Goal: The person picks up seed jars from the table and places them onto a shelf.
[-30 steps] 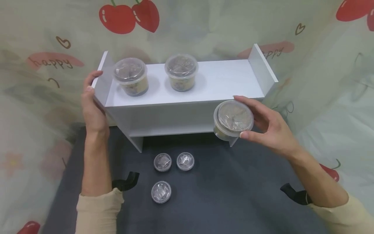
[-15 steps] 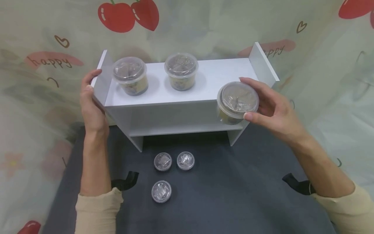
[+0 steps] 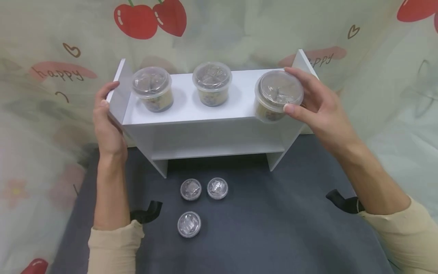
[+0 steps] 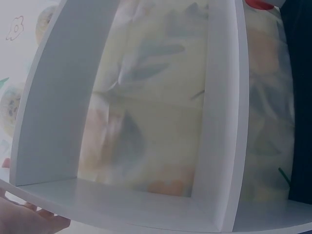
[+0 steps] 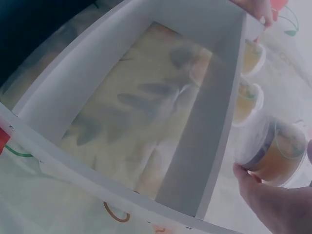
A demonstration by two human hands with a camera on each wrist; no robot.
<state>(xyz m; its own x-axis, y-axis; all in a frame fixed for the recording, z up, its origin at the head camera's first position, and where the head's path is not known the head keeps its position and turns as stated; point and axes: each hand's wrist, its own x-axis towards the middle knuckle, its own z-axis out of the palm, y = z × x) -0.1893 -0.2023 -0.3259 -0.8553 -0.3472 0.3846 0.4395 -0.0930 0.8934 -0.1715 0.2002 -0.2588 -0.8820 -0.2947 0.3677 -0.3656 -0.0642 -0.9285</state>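
Note:
A round clear plastic tub [image 3: 278, 89] with a lid and yellowish contents is in my right hand [image 3: 323, 108], thumb and fingers around its rim. It overlaps the right part of the white shelf's top board [image 3: 244, 93] in the head view. My left hand [image 3: 108, 118] grips the shelf's left side panel [image 3: 120, 91]. Two similar lidded tubs stand on the top board, one at the left [image 3: 154, 87] and one near the middle [image 3: 213, 83]. The right wrist view shows the held tub [image 5: 278, 153] upright beside the shelf's top edge, fingertips at its base.
Three small round lidded cups, one at the front [image 3: 189, 224] and two behind it [image 3: 191, 189] [image 3: 217, 188], lie on the dark tabletop [image 3: 260, 220] before the shelf. A lower board [image 3: 219, 152] runs across the shelf. A printed curtain [image 3: 260, 34] hangs behind.
My right hand has carried the tub upward and away from me, from in front of the shelf to over the top board's right part. The left hand stays on the side panel.

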